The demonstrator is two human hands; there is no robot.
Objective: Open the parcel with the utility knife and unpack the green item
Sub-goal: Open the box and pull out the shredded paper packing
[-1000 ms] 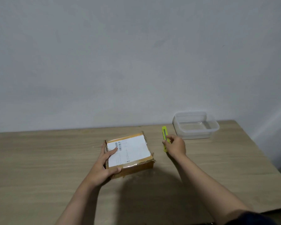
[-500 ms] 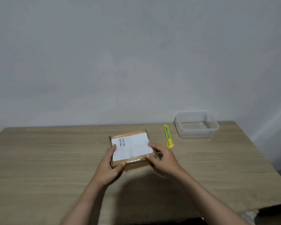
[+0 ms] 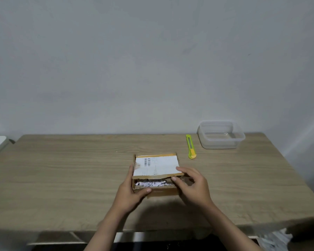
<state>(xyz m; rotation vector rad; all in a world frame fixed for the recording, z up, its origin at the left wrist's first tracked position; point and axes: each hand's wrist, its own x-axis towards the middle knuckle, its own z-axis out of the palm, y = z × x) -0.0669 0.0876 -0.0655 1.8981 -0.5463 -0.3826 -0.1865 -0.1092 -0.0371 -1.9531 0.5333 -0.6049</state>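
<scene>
The wooden table [image 3: 62,178] carries everything in view and runs out on all sides of the two hands that meet on the parcel. The parcel [image 3: 156,173], a flat brown cardboard box with a white shipping label on its lid, sits between those hands near the table's middle. Its lid is raised along the near edge, and the gap shows shredded white paper filling [image 3: 150,183] packed inside; no green item can be made out in there.

Up and to the right of the hands, at the table's far right end, stands a clear plastic container [image 3: 221,134], well apart from the parcel. The yellow-green utility knife [image 3: 191,146] lies flat on the table just left of that container, beyond the right hand and clear of it, touched by neither hand.

The left hand [image 3: 130,193] clasps the parcel's near left corner, fingers along the left side and thumb across the front wall, bracing the base. The right hand [image 3: 193,186] pinches the lid's near right corner, fingers laid on top of the label edge and thumb tucked under the lifted flap.
</scene>
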